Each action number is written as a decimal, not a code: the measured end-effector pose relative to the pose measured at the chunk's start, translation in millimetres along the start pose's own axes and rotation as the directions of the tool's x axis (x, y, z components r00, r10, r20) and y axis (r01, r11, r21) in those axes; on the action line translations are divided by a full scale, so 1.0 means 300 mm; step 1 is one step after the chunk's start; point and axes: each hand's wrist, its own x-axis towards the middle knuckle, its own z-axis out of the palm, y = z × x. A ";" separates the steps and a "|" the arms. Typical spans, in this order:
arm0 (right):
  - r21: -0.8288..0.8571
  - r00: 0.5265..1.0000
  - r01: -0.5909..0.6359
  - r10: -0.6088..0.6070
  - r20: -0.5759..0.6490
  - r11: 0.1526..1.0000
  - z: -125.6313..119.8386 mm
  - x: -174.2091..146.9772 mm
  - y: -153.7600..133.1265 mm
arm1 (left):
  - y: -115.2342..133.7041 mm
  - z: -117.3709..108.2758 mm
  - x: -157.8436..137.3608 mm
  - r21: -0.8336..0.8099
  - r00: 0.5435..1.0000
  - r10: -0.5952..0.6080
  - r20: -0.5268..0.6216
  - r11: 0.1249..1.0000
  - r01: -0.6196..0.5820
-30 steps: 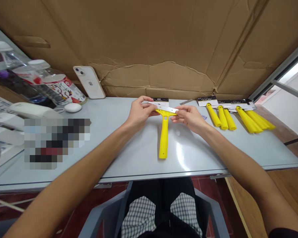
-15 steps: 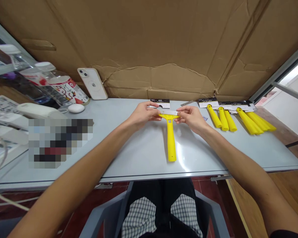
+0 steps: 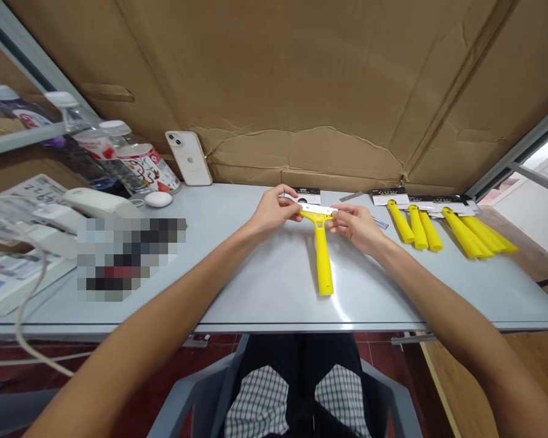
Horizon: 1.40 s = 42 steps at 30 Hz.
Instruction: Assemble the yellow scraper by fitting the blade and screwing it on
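Pale grey table (image 3: 256, 286) walled by brown cardboard (image 3: 301, 79).

One yellow scraper (image 3: 322, 252) lies mid-table, handle toward 6 o'clock; left hand (image 3: 274, 211) and right hand (image 3: 354, 224) pinch the ends of its metal blade (image 3: 317, 209). Five more yellow scrapers (image 3: 438, 228) lie at 2 o'clock; one white phone (image 3: 189, 158) leans at 11 o'clock.
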 end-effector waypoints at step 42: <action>-0.078 1.000 0.022 -0.023 -0.009 0.997 -0.061 0.065 0.035 | -0.070 -0.226 0.117 0.857 0.953 0.108 0.283 0.417 -0.302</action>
